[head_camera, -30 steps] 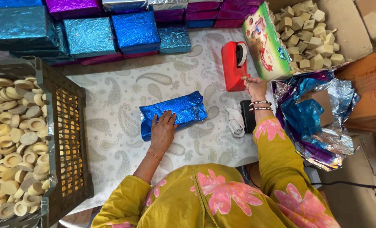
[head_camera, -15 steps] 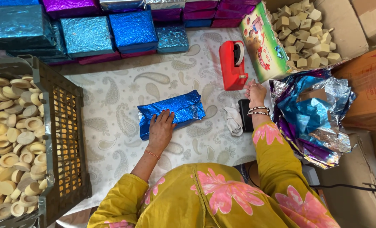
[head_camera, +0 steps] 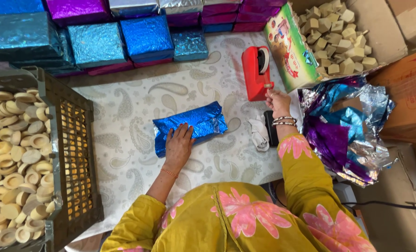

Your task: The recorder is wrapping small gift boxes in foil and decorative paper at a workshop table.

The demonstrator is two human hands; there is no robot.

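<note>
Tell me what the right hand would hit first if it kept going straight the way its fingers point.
The right hand points up toward the red tape dispenser, its fingertips already at the dispenser's front end. That dispenser would be met first; the printed carton lies just beyond and beside it.

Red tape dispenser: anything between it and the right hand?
Nothing visible. The right hand is already at the front end of the red plastic tape dispenser, fingertips touching it. The left hand rests flat on the blue foil-wrapped packet, away from that path.
</note>
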